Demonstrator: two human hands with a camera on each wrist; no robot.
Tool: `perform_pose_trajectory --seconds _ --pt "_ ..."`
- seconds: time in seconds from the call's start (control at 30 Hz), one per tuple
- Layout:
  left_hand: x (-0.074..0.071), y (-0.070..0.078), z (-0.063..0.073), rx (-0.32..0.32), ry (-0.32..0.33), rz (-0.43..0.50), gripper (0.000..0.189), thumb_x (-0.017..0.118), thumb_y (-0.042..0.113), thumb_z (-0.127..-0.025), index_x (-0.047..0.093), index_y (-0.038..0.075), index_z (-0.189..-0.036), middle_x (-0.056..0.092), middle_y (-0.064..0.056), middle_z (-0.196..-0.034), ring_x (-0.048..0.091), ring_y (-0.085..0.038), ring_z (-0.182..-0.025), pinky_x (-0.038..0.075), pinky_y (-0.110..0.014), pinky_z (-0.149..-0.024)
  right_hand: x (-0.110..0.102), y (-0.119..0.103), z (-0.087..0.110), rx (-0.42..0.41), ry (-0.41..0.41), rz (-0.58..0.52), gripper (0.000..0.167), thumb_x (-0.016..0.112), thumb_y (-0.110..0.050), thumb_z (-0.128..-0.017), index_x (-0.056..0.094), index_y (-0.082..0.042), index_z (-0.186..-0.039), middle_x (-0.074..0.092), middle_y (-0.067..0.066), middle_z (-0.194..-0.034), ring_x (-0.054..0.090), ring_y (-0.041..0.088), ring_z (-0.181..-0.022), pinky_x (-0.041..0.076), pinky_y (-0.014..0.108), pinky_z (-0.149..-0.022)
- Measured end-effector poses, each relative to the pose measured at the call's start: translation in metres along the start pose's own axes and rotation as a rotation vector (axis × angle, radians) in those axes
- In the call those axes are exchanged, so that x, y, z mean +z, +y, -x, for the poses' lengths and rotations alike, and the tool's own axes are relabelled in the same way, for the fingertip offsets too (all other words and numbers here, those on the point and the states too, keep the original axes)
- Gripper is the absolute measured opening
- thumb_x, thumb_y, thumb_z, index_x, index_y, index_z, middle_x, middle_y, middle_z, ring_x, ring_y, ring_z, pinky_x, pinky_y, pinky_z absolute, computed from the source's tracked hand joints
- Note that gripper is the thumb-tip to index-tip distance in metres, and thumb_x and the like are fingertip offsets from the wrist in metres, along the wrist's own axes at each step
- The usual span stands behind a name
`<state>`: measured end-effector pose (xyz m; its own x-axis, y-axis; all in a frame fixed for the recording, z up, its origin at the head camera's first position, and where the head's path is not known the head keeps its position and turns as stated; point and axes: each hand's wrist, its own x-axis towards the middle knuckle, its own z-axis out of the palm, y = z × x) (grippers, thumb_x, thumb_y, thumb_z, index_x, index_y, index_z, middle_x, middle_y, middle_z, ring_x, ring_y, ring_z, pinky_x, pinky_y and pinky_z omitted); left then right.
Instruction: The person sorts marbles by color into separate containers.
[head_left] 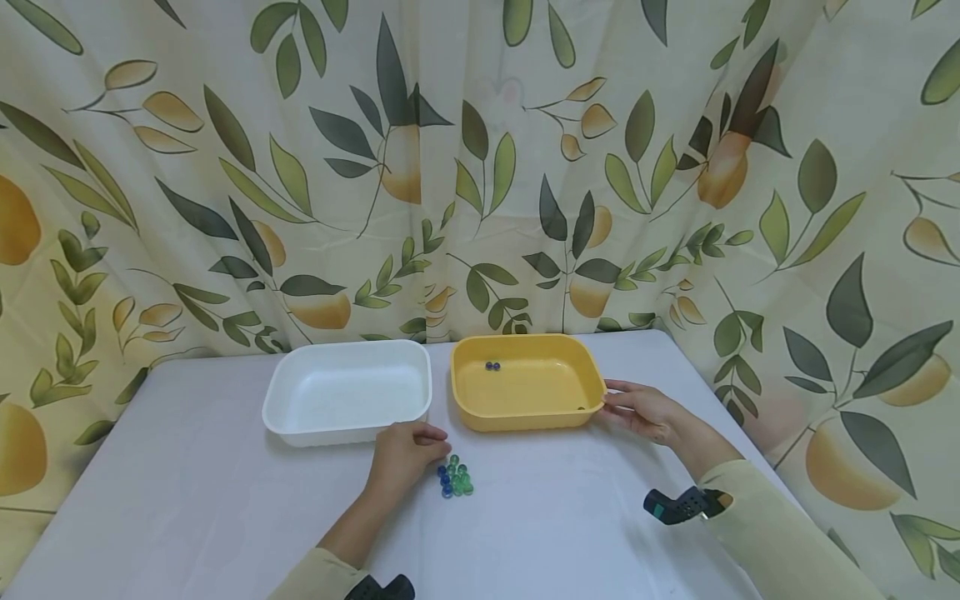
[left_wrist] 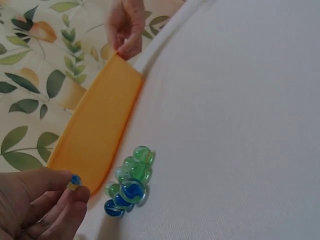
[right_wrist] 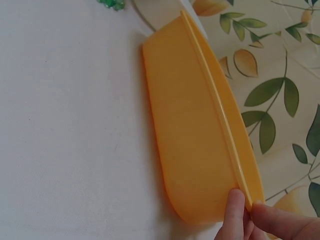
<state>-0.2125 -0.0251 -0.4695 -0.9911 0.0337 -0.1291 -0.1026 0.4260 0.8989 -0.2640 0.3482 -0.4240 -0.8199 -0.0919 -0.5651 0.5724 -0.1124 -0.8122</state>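
My left hand point(head_left: 405, 458) pinches a small blue glass marble point(left_wrist: 75, 180) between thumb and fingertips, just above the white table. Beside that hand lies a loose cluster of green and blue marbles point(head_left: 457, 481), close to the front of the two basins. At the right end of the yellow plastic basin point(head_left: 525, 396), my right hand point(head_left: 648, 412) grips the rim at the corner, thumb on one side and fingers on the other. Inside this basin, two dark blue marbles point(head_left: 492, 367) sit near the back, and a small dark marble point(head_left: 581, 409) shows by the front right corner.
A white plastic basin point(head_left: 348, 387) stands left of the yellow one, behind my left hand. The white-covered table point(head_left: 555, 517) stretches in front of both. Behind them hangs a curtain point(head_left: 480, 167) printed with leaves and fruit.
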Motion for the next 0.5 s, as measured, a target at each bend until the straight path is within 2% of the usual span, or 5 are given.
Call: perform_pose_trajectory --seconds 0.1,0.2,0.33,0.5 --pt "-0.001 0.003 0.001 -0.04 -0.051 0.105 0.015 0.077 0.01 -0.083 0.074 0.004 -0.097 0.074 -0.005 -0.087 0.072 -0.014 -0.08 0.061 -0.025 -0.072 0.0 -0.001 0.0 0.0 -0.006 0.001 0.072 0.054 -0.003 -0.099 0.012 -0.007 -0.158 0.048 0.013 -0.134 0.068 0.016 -0.097 0.052 0.027 -0.097" --pt "-0.002 0.007 0.0 -0.11 -0.105 0.192 0.023 0.077 0.014 -0.085 0.073 0.001 -0.104 0.075 -0.007 -0.093 0.072 -0.015 -0.084 0.061 -0.027 -0.076 0.0 -0.001 0.001 0.001 -0.008 0.005 0.073 0.055 -0.002 -0.099 0.012 -0.006 -0.158 0.047 0.014 -0.133 0.067 0.015 -0.096 0.052 0.028 -0.098" --pt "-0.005 0.012 -0.003 -0.19 -0.166 0.301 0.03 0.075 0.015 -0.087 0.07 0.0 -0.113 0.074 -0.009 -0.099 0.071 -0.016 -0.088 0.06 -0.028 -0.08 0.001 -0.001 0.001 0.004 0.008 0.007 0.073 0.056 -0.003 -0.098 0.014 -0.008 -0.158 0.042 0.016 -0.142 0.068 0.016 -0.096 0.052 0.027 -0.097" --pt "-0.008 0.018 -0.006 -0.274 -0.2 0.43 0.033 0.072 0.014 -0.089 0.068 0.0 -0.118 0.074 -0.009 -0.1 0.071 -0.014 -0.087 0.059 -0.025 -0.08 0.002 0.0 0.001 0.006 0.016 0.001 0.073 0.056 -0.003 -0.099 0.014 -0.009 -0.158 0.028 0.019 -0.155 0.069 0.017 -0.097 0.051 0.026 -0.097"
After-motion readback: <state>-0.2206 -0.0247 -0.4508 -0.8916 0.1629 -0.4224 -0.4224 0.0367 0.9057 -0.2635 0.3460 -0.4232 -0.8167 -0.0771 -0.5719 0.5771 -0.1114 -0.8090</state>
